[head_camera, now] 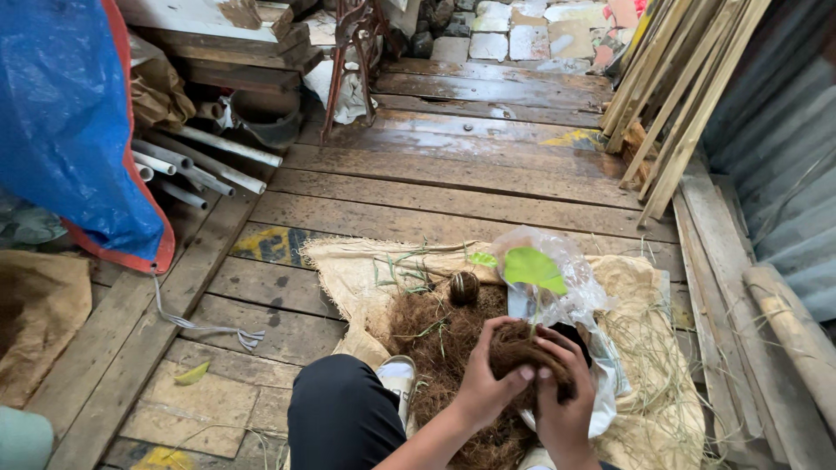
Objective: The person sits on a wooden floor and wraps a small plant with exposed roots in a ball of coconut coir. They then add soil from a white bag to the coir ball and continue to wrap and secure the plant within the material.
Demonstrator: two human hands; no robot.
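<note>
**2 hands cup a fibre-wrapped seedling over a burlap mat**

While seated on a weathered plank floor (453, 174), a person presses a ball of brown coconut fibre (520, 355) between both hands, low in the frame and just right of centre. The left hand (484, 383) is curled around the ball's near left side, fingers closed on the fibre; the right hand (564, 402) grips it from the right and below, thumb and fingers wrapped over the top. A thin stem rises from the ball to 1 broad green leaf (533, 268) directly above the hands.

Just behind the hands, a crumpled clear plastic bag (566, 287) stands open around the leaf; what else it holds cannot be made out. Beneath and to the left of the ball, a loose heap of the same brown fibre (435, 335) lies on a burlap sack (357, 274) spread flat on the planks, with a small finished fibre ball (464, 287) resting at the heap's far edge. Dry straw (649, 365) is scattered over the sack's right side.

At the left, a blue tarpaulin (70, 122) hangs beside a bundle of white pipes (200, 161). Wooden slats (679, 96) lean against the corrugated wall at the right.
</note>
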